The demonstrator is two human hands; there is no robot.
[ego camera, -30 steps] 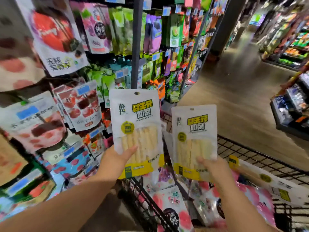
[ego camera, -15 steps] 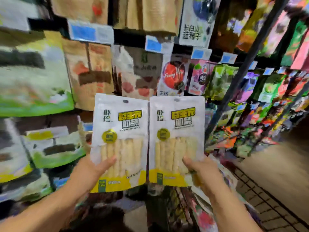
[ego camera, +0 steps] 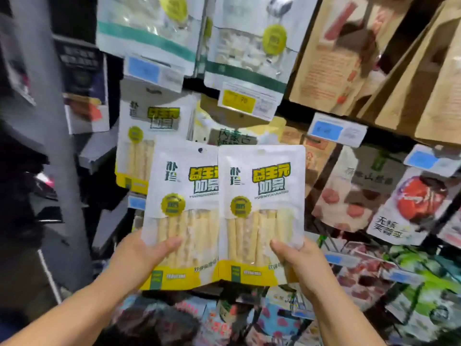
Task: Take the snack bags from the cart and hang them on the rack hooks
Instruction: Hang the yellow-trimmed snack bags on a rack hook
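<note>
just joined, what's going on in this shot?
A person is holding up two identical white-and-yellow snack bags in front of a shop display. The left hand grips the left bag and the right hand grips the right bag, whose edge overlaps the left one. A matching bag hangs behind them. Neither held bag is on a hook yet.

Two white snack bags point(ego camera: 224, 211) with yellow bottom bands, yellow-green lettering and pale sticks.
</note>
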